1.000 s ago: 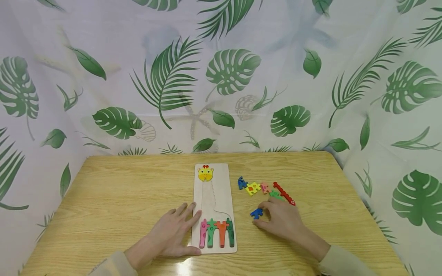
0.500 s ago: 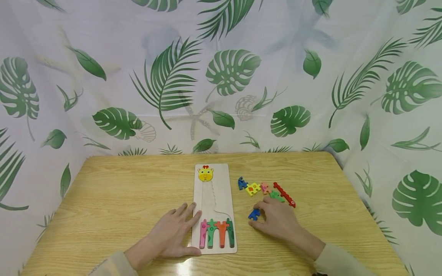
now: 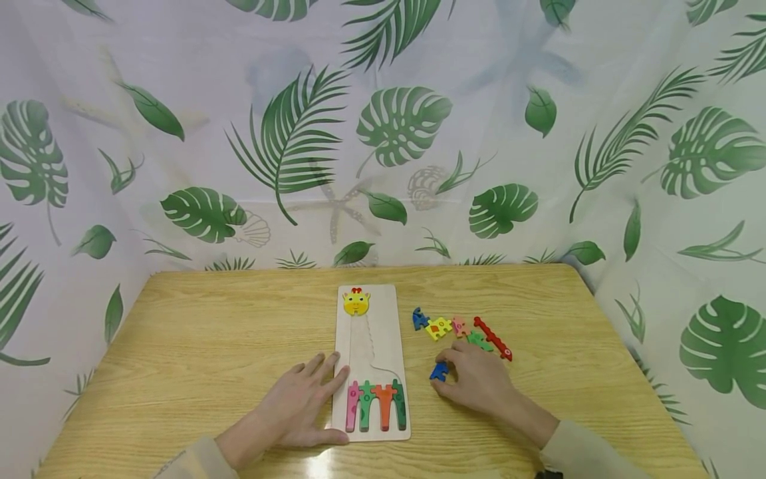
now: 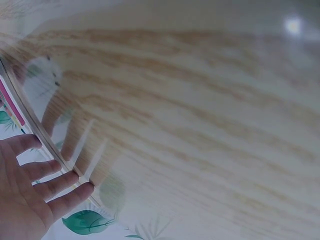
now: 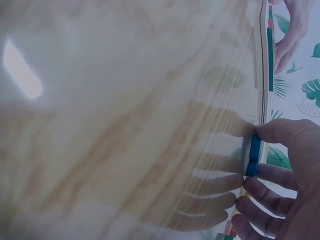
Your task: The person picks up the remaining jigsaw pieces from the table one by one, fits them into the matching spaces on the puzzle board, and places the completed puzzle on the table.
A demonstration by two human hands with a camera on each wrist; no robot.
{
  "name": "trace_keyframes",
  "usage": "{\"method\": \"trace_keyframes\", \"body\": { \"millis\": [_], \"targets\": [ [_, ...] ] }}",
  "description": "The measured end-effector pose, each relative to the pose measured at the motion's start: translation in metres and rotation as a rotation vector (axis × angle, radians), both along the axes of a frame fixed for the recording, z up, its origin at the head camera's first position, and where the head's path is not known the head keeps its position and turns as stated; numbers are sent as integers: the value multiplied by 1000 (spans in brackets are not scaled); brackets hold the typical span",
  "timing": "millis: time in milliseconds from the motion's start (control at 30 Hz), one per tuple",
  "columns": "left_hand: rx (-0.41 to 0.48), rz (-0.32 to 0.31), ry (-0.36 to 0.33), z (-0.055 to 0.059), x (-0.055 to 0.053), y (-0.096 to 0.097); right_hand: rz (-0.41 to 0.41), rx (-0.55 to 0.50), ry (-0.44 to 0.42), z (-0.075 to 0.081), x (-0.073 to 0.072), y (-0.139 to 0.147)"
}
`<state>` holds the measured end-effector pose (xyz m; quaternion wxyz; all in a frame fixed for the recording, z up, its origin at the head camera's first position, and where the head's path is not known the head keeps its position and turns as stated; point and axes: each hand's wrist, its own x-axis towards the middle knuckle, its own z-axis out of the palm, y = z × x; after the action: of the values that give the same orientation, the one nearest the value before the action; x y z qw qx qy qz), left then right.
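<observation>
My right hand pinches a blue puzzle piece between thumb and fingers, low over the table to the right of the puzzle board. In the right wrist view the blue piece shows edge-on between thumb and fingertips. My left hand lies with fingers spread, its fingertips at the left edge of the pale wooden puzzle board. On the board sit a yellow giraffe head at the top and pink, green, orange and dark green leg pieces at the bottom. The outlined neck and body between them show bare wood.
Loose pieces lie beyond my right hand: a dark blue one, a yellow one, a pink one, a green one and a long red one. A leaf-print cloth hangs behind the wooden table.
My right hand has slid a little left toward the board with the blue puzzle piece, which has turned slightly. The left hand and the board have stayed in place.
</observation>
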<state>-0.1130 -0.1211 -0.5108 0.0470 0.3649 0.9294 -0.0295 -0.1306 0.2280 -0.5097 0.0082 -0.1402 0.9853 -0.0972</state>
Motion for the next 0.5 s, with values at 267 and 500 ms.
{"method": "trace_keyframes", "body": {
  "millis": [267, 500],
  "targets": [
    [9, 3, -16, 0, 0, 0, 16, 11, 13, 0, -2, -1],
    [9, 1, -8, 0, -1, 0, 22, 13, 15, 1, -3, -3]
  ]
}}
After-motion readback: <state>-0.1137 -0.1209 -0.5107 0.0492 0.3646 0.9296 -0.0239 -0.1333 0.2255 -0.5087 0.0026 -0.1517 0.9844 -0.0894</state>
